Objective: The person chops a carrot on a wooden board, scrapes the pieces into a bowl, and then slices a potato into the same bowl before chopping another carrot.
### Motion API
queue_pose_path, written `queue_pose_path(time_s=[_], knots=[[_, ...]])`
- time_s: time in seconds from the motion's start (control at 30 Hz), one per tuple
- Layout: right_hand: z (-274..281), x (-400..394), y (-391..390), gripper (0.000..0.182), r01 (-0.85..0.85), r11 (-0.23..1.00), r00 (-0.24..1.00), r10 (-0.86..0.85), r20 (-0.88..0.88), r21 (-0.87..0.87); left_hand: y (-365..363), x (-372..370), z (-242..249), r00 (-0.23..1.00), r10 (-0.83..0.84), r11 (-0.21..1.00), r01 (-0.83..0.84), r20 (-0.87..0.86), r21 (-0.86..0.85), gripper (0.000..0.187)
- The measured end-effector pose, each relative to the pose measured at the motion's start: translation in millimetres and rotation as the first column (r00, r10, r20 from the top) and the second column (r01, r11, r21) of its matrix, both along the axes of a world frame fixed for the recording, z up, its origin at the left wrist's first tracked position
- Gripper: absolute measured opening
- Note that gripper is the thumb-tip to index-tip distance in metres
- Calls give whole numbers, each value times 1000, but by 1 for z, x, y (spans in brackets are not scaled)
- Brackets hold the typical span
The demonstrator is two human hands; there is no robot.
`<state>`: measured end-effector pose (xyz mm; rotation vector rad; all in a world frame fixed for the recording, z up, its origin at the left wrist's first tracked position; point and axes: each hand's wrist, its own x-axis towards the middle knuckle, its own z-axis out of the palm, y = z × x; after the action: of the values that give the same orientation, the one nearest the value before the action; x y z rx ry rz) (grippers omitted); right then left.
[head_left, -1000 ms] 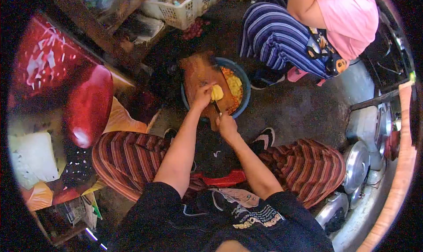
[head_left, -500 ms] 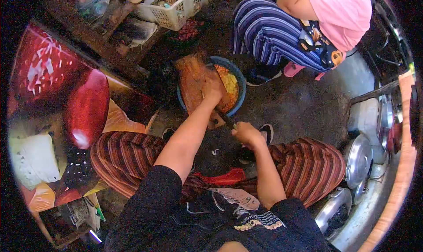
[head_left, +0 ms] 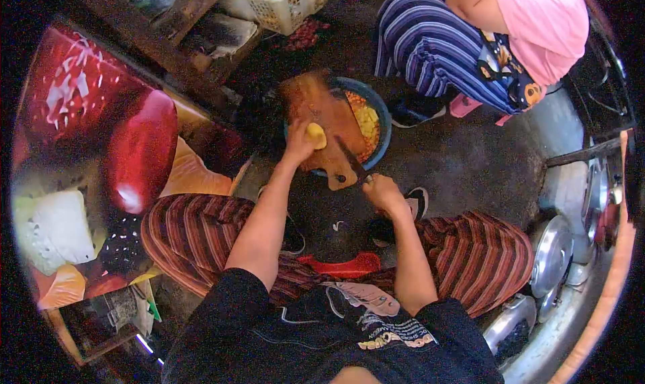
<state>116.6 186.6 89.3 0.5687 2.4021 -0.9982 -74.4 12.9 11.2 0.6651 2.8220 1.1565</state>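
My left hand [head_left: 299, 144] is closed around a yellow peeled potato [head_left: 316, 135] at the left edge of a wooden chopping board [head_left: 325, 112]. The board lies tilted across a blue basin [head_left: 383, 118], its holed handle end toward me. In my right hand [head_left: 385, 193] is the handle of a knife [head_left: 352, 158], the dark blade over the board's right side, apart from the potato. Beside the board, small orange pieces [head_left: 356, 100] and yellow chunks [head_left: 367, 123] show in the basin; the board hides the rest.
Across from me sits a person in a pink top [head_left: 541, 31] and striped trousers [head_left: 430, 45]. A white plastic basket [head_left: 290, 11] stands at the back, with a heap of small red items [head_left: 309, 34] near it. Metal pot lids [head_left: 552, 256] line the right side.
My left hand has moved from the middle of the board to its left edge, where the potato now shows in it. The knife blade is more exposed. The whole view has shifted slightly.
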Motion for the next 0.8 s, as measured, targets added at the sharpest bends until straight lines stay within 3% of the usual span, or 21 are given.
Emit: queue_pose_path(time_s=[0.07, 0.3, 0.43, 0.57, 0.63, 0.8], knots=[[-19, 0, 1, 32, 87, 975, 978, -45, -202, 204, 0, 8, 4, 998, -4, 1000, 4, -65, -13, 47], [-10, -9, -11, 35, 110, 985, 983, -88, -162, 133, -11, 4, -8, 976, -216, 975, 214, 26, 66, 70], [-24, -12, -36, 35, 162, 959, 978, -123, -171, 235, -16, -1, -15, 963, -270, 957, 271, -22, 108, 83], [-28, -11, -47, 35, 162, 951, 975, -114, -190, 262, -10, 7, 0, 961, -277, 954, 276, -4, 120, 82], [-27, -12, -50, 34, 158, 950, 970, -97, -225, 271, 0, 21, 6, 973, -191, 981, 184, 127, 61, 77], [-24, -13, -47, 27, 153, 946, 967, -83, -243, 287, 2, 24, -10, 983, -180, 978, 175, 32, 110, 71]])
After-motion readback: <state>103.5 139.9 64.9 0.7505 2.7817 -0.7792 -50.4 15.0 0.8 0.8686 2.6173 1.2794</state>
